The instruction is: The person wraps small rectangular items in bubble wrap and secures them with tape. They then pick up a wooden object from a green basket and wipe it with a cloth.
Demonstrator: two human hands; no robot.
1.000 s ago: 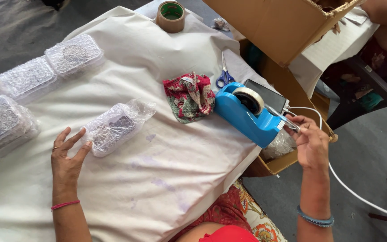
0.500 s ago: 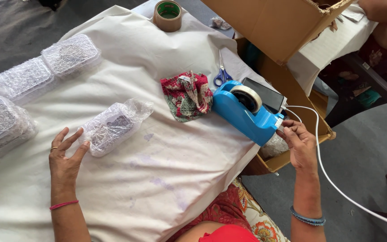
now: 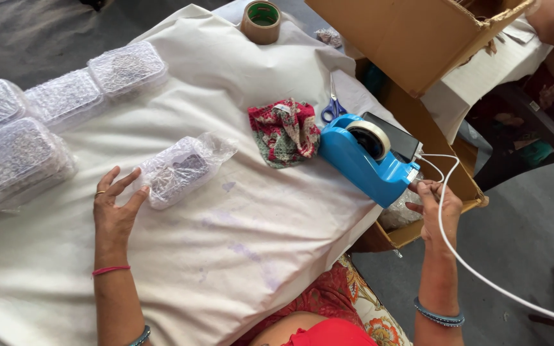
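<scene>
- While the left hand [image 3: 115, 208] lies flat on the white cloth [image 3: 226, 256], its fingers spread wide and gripping nothing, the fingertips touch the bubble-wrapped packet [image 3: 181, 168].
- That packet lies lengthwise on a slant — long axis running from lower left to upper right, its loose end toward the patterned rag [image 3: 285, 130].
- Right of the rag stands the blue tape dispenser [image 3: 363, 160], cutter end pointing lower right.
- The right hand [image 3: 436, 208] is at that end — fingers pinched together just beside the cutter; what they hold, I cannot tell.
</scene>
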